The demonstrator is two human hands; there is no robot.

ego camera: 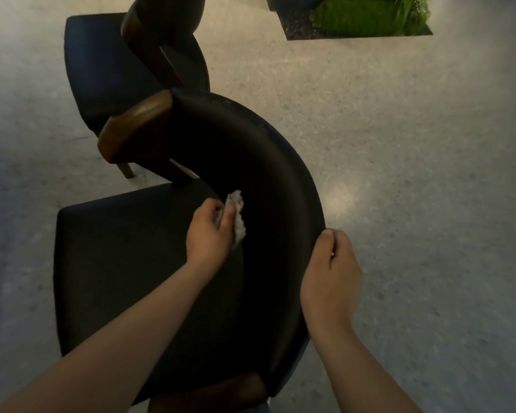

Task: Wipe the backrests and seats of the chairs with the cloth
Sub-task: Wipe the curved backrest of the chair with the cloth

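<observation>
A dark chair stands below me, with a curved black backrest [268, 174] and a black seat [116, 263]. Brown wooden arm ends [134, 126] cap the backrest. My left hand [210, 234] presses a crumpled white cloth [237, 216] against the inner face of the backrest, just above the seat. My right hand [329, 269] grips the backrest's outer top edge, thumb on top, the fingers hidden behind it.
A second chair of the same kind [108, 64] stands close behind the first, at the upper left. A sunken planter with green moss [364, 16] lies in the floor at the upper right. Speckled pale floor [414, 174] stretches to the right.
</observation>
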